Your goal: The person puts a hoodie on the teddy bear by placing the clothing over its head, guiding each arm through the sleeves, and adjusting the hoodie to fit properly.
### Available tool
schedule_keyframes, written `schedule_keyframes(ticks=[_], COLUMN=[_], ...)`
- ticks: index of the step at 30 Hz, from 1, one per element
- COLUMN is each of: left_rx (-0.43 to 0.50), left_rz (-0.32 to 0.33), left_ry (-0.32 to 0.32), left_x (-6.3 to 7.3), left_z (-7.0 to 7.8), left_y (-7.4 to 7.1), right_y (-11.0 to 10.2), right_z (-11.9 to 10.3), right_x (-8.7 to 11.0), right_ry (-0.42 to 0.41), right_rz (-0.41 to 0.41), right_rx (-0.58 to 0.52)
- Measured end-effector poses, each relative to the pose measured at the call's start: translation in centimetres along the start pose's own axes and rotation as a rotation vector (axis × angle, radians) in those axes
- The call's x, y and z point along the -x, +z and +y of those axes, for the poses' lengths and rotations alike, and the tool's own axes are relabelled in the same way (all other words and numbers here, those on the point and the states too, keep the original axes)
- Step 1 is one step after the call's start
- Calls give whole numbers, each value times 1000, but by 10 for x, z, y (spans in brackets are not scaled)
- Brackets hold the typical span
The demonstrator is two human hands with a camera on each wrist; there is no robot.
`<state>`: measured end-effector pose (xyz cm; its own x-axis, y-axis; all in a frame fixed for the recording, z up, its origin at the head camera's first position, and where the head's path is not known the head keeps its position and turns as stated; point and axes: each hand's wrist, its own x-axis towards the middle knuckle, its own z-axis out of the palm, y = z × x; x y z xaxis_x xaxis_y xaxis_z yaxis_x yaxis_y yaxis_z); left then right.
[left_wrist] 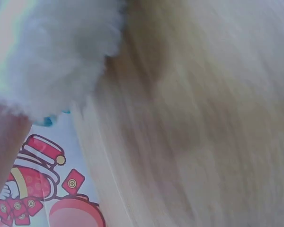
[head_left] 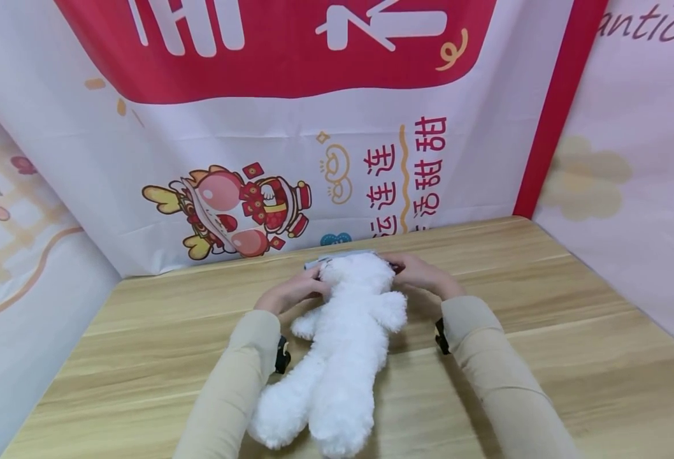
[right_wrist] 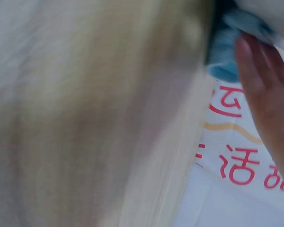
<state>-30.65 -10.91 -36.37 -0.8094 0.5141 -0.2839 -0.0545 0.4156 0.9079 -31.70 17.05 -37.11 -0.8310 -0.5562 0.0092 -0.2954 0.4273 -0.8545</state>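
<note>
A white fluffy stuffed toy (head_left: 348,331) lies on the table, its head at the far end and its legs towards me. Light blue cloth (head_left: 343,256) shows behind the head and, bunched, in the right wrist view (right_wrist: 225,54). At the head's left side my left hand (head_left: 293,292) grips with bent fingers, thumb against the fur; white fur (left_wrist: 47,56) hides its fingertips in the left wrist view. My right hand (head_left: 423,275) is at the head's right side. Its fingers (right_wrist: 251,64) hold the blue cloth, their tips hidden by it.
The wood-grain table (head_left: 159,357) ends at a white and red printed hanging (head_left: 257,121) just beyond the toy's head. More printed cloth (head_left: 629,191) stands along the right side, and another printed panel (head_left: 16,223) along the left.
</note>
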Motion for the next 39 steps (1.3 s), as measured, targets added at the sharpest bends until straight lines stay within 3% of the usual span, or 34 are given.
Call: schedule_keyframes(ticks=[3, 6, 10, 14, 21, 27, 32, 39], left_rx=[30, -34, -105, -101, -163, -94, -108, -278], left_rz=[-76, -10, 144, 191, 176, 148, 138, 202], left_ry=[8, 18, 14, 7, -22, -39, -17, 13], left_x=[1, -1, -5, -9, -12, -12, -11, -12], left_z=[2, 3, 4, 3, 8, 15, 20, 23], left_y=[0, 3, 10, 13, 14, 16, 16, 16], right_y=[-5, -7, -6, -4, 1, 5, 10, 15], right_z=[-1, -3, -4, -5, -10, -10, -11, -11], right_x=[3, 4, 6, 6, 5, 4, 1, -3], right_ry=[14, 69, 122, 128, 161, 171, 150, 151], right_rz=[-149, -218, -163, -132, -154, -74, 5, 107], right_rx=[-179, -256, -175, -116, -143, -102, -82, -11])
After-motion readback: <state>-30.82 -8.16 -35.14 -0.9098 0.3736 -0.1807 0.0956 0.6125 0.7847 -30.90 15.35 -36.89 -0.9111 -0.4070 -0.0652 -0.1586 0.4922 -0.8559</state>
